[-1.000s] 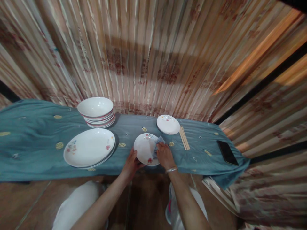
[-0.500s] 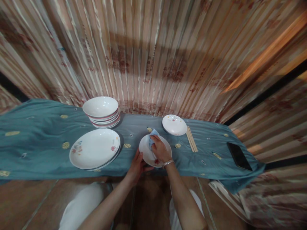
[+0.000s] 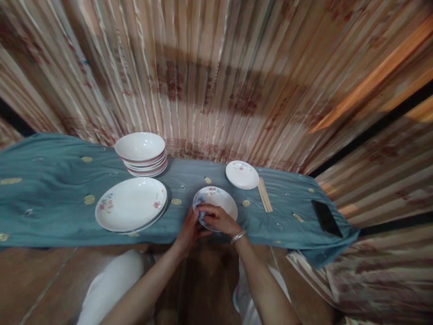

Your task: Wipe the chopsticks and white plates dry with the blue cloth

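A small white plate with a floral rim [image 3: 223, 201] is tilted toward me near the table's front edge. My left hand [image 3: 190, 228] grips its lower left rim, thumb at the edge and fingers underneath. Closed around a blue cloth [image 3: 200, 208], my right hand [image 3: 218, 219] presses on the plate's left inner side. The cloth is partly hidden by the fingers. Behind and to the right lies another small floral plate [image 3: 242, 175], apparently stacked on one more. Several wooden chopsticks [image 3: 265, 195] lie beside it.
A stack of white bowls with red rims [image 3: 140, 148] stands at the back left. Large oval plates [image 3: 131, 205] are stacked in front of it. A black phone [image 3: 326, 219] lies at the right on the green tablecloth [image 3: 189, 174]. A pleated curtain [image 3: 209, 81] hangs behind.
My right hand has moved the cloth from the plate's upper middle down to its left side. Flowers now show at the far rim. The whole view has shifted slightly.
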Available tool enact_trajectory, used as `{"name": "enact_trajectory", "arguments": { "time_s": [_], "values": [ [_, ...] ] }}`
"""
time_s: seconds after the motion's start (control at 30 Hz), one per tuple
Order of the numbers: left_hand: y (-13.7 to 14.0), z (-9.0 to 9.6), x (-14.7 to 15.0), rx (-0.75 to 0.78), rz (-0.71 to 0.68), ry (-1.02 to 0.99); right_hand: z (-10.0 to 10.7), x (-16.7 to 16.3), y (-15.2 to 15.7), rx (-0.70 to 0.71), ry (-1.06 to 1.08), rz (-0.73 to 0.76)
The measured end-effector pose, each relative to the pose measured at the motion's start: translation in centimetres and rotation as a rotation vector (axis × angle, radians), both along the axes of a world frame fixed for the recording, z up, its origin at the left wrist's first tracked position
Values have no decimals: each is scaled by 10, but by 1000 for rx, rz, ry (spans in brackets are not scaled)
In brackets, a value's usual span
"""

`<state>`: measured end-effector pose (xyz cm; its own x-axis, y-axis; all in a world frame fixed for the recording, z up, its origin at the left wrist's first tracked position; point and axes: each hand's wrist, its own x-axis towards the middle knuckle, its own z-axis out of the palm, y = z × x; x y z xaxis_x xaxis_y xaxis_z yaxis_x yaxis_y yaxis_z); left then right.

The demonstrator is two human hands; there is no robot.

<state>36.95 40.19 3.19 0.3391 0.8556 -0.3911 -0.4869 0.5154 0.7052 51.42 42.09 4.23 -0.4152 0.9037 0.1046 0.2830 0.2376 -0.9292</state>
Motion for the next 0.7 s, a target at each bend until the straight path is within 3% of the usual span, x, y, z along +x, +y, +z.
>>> {"name": "enact_trajectory", "arguments": {
  "time_s": [0.17,0.37,0.57,0.7],
  "values": [
    [2,1,-1,9,-7,-11,12,12,-18,-37,-67,-2],
    [2,1,-1,1,-6,-7,17,35,-35,46,-407,-188],
    [3,-1,-1,-28,20,-30,2,47,-28,182,-709,-442],
    [2,0,0,-26,28,-26,-16,48,-14,337,-779,-535]
  ]
}}
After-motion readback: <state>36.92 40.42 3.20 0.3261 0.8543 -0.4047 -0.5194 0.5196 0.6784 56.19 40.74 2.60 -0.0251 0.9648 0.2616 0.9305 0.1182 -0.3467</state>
